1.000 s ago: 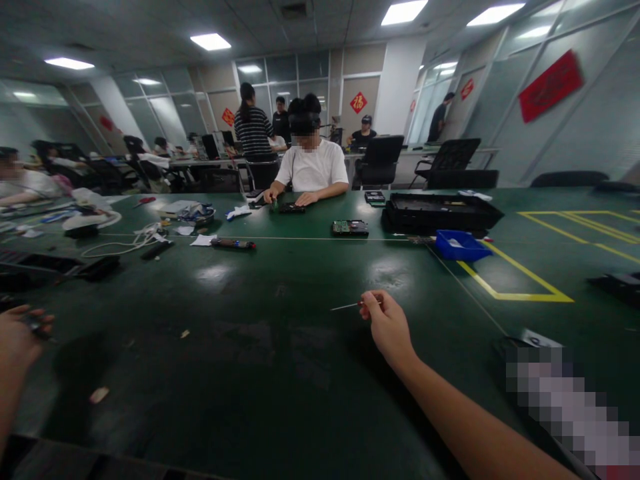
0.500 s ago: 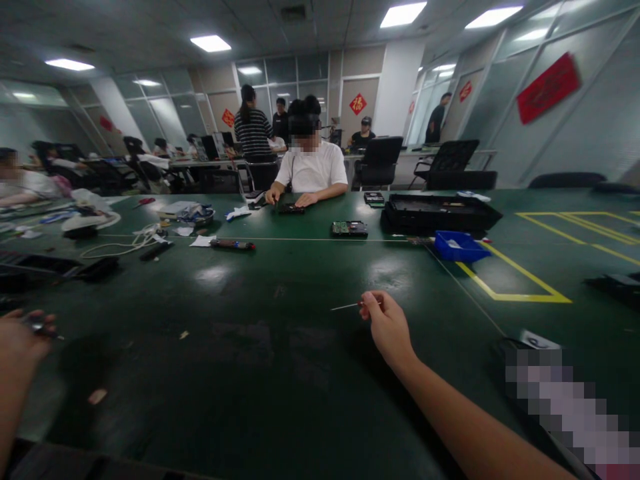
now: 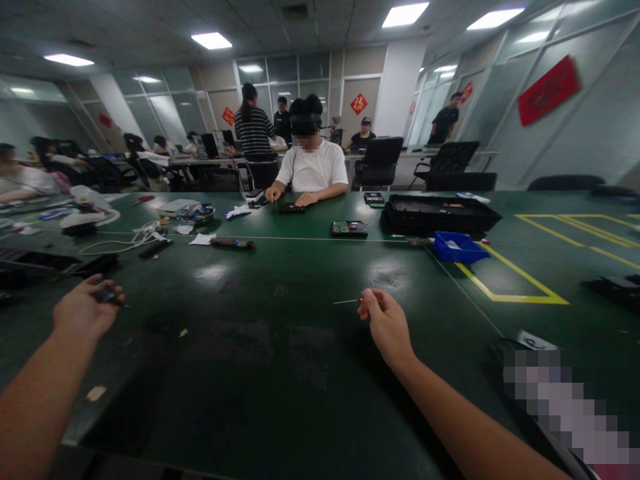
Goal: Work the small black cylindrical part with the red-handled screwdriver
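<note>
The right hand pinches a thin tool, the left hand curls round a dark object, and beyond, a blue bin holds something white.

Clock directions from frame centre. Left forearm, eight o'clock: bare, rounded outline, broadest at frame edge, tapering to bare left wrist. Left grip, toward nine o'clock: bare hand, outline slightly blurred. Right forearm, between four and five o'clock: bare to frame edge, long smooth taper. Right wrist: slim, bare. Right grip, same direction: bare hand, smooth back, rounded thumb. Nails too small to tell.
</note>
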`<state>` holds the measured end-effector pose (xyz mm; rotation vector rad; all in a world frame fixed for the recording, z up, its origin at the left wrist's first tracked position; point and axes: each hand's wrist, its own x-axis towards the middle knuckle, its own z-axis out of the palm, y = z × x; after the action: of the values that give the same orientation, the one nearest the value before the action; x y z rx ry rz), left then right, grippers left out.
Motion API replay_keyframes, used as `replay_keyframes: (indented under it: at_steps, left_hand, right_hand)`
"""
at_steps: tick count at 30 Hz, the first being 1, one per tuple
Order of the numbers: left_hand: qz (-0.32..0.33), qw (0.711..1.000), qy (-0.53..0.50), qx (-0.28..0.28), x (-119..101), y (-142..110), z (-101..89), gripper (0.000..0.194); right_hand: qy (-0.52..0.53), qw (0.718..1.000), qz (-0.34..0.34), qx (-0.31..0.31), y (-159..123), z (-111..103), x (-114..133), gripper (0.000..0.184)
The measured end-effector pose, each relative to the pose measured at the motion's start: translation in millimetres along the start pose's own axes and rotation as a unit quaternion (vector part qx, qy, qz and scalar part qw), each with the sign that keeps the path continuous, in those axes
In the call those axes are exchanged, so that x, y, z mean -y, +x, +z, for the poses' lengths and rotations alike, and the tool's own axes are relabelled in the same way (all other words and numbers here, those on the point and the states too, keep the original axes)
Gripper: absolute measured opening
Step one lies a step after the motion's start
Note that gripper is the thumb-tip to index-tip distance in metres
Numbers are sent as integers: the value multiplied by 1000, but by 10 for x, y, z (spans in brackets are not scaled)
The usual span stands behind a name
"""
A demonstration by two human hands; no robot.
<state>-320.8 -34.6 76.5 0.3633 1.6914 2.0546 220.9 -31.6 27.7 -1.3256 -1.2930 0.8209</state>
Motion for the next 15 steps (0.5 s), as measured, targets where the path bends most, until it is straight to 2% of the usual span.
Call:
replay_keyframes:
  at_steps: [2,5,10,13,15]
  left_hand:
    - [-31,998,-28,48,94,-115,177,28]
    - [-48,986,-65,145,199,-426,489,32]
    - [-104,947,-94,288,394,-1162,1043,33]
    - [-94,928,-55,355,564,-1624,1338,50]
    - [-79,916,-26,392,687,-1909,1502,52]
  right_hand:
    - [5,1000,1,-3,1,5,8,34]
    - [-4,1000,1,-5,-8,1,30,34]
    - [-11,1000,-13,-9,-5,2,17,34]
    - [-22,1000,-18,-9,12,11,-10,36]
    - [-43,999,-20,-9,10,6,-4,38]
